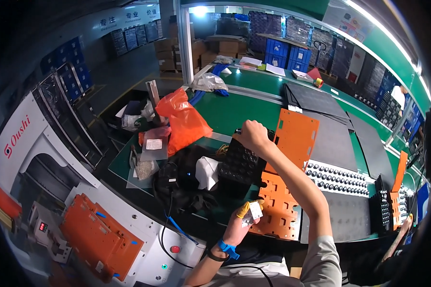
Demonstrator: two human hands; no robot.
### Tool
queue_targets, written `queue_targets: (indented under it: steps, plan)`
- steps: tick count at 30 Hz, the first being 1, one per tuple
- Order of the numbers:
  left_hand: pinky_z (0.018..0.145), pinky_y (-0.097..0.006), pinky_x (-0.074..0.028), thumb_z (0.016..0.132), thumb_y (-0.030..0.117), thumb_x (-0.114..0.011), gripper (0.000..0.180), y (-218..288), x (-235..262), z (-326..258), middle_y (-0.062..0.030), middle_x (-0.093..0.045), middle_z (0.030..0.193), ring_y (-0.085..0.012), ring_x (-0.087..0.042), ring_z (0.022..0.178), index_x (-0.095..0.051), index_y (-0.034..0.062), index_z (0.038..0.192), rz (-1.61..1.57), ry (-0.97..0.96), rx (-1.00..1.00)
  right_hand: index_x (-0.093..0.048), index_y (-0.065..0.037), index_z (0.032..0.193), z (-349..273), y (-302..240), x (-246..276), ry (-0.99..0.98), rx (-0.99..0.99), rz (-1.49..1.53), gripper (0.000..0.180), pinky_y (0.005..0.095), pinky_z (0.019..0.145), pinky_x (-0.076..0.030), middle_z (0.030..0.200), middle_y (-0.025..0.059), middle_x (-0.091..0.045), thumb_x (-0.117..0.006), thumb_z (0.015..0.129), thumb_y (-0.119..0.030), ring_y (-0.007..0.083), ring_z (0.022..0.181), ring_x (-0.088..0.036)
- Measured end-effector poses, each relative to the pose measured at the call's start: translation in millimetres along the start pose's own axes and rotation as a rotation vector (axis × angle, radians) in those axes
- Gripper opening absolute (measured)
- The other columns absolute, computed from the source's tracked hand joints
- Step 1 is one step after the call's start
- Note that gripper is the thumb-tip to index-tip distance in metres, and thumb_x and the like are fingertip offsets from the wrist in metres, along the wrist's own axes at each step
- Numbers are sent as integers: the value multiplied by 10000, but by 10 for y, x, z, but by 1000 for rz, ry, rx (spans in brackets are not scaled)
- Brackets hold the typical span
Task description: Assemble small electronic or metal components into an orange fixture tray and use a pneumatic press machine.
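My left hand (237, 228) is closed on a small silver-white metal plate (254, 213), held up near my body. A yellow finger cover and a blue wrist strap (229, 249) show on that hand and wrist. My right arm reaches forward. My right hand (254, 136) is closed like a fist over the far part of a black tray (239, 165) with rounded pockets; its fingertips are hidden. Beside my left hand lies an orange fixture plate with cutouts (278, 205). Its raised orange lid (294, 138) stands behind, partly covered by my right forearm.
Left of the tray are a white cloth (207, 173), black bundled cables (170, 186) and an orange bag (179, 119). A white machine (143, 225) carries another orange fixture (100, 239). Rows of small black round parts (337, 179) lie right; another person's hand (407, 224) works beyond.
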State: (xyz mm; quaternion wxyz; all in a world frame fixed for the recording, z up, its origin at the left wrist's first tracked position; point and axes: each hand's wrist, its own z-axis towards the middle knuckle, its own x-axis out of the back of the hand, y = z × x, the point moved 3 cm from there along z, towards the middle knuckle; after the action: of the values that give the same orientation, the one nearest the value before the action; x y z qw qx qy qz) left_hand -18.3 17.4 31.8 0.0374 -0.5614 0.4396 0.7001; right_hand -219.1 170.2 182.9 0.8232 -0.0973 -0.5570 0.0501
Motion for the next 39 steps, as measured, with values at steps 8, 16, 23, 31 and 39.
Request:
queue_targets:
  steps: [8, 16, 23, 31, 39]
  plan:
    - [790, -269, -489, 1033, 437, -587, 556, 128, -93, 3, -63, -687, 1191, -121, -606, 925, -603, -10, 1363, -22, 31, -13, -726, 28, 837, -304, -43, 437, -55, -22, 179, 336, 469, 689, -594, 839, 225, -732, -784, 774, -297, 414, 786, -720]
    - [824, -220, -528, 989, 228, -656, 487, 516, -365, -13, -53, -684, 1240, -98, -659, 1053, -571, -16, 1401, 304, 52, -332, -697, 32, 1063, -1628, 136, 952, -303, 44, 1096, 223, 251, 713, -548, 892, 49, -732, -748, 902, -114, 65, 789, -655]
    - [1020, -303, -487, 900, 367, -784, 683, 605, -672, 73, -82, -662, 1294, -146, -631, 1146, -566, -40, 1403, 567, 12, -419, -717, -8, 1151, -2102, 462, 1071, -373, 100, 1117, 250, 271, 699, -536, 944, 56, -728, -701, 907, -58, 109, 785, -659]
    - [1079, -356, -431, 890, 388, -799, 682, 450, -837, 233, -143, -618, 1353, -229, -572, 1246, -581, -56, 1360, 745, -107, -493, -699, 4, 1212, -2216, 748, 1018, -289, 217, 1069, 301, 353, 856, -550, 1060, 139, -731, -733, 928, -87, 229, 955, -696]
    - [1020, -351, -466, 899, 360, -791, 625, 399, -854, 294, -151, -648, 1301, -235, -608, 1153, -606, -39, 1342, 982, -112, -568, -687, 0, 1246, -2250, 865, 1002, -290, 151, 1040, 323, 357, 868, -551, 1038, 148, -726, -726, 945, -110, 247, 948, -699]
